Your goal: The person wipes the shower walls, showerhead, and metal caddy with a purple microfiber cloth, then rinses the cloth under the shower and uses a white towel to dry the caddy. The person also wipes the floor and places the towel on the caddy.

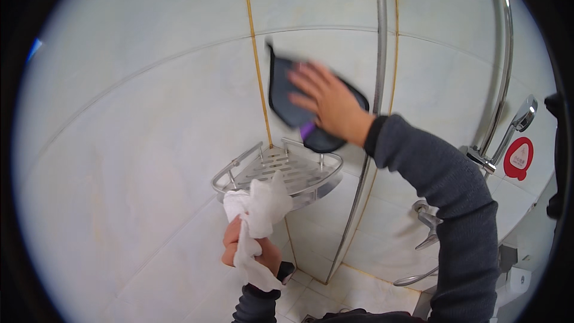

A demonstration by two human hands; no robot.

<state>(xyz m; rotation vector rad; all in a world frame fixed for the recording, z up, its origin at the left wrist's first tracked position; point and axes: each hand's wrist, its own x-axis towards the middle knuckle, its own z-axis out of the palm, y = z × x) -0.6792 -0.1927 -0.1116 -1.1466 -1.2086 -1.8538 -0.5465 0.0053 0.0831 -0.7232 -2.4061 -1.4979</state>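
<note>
A crumpled white cloth (264, 206) is bunched in my left hand (251, 244), and one end hangs down over the wrist. The cloth's top overlaps the front rail of a metal corner shelf (309, 184); I cannot tell whether they touch. Higher up, my right hand (332, 103) lies over a dark grey flat item (284, 94) with black edging, holding it above the shelf near the tiled corner. This hand is blurred by motion. Below its fingers a small purple patch shows. The thumb and the item's far side are hidden.
Pale tiled walls (170, 143) meet behind the slotted shelf. A vertical metal pole (380, 31) rises to the right of the right hand. Further right are a shower head (525, 114) on a rail, a red-and-white sticker (519, 158) and a wall tap (428, 224).
</note>
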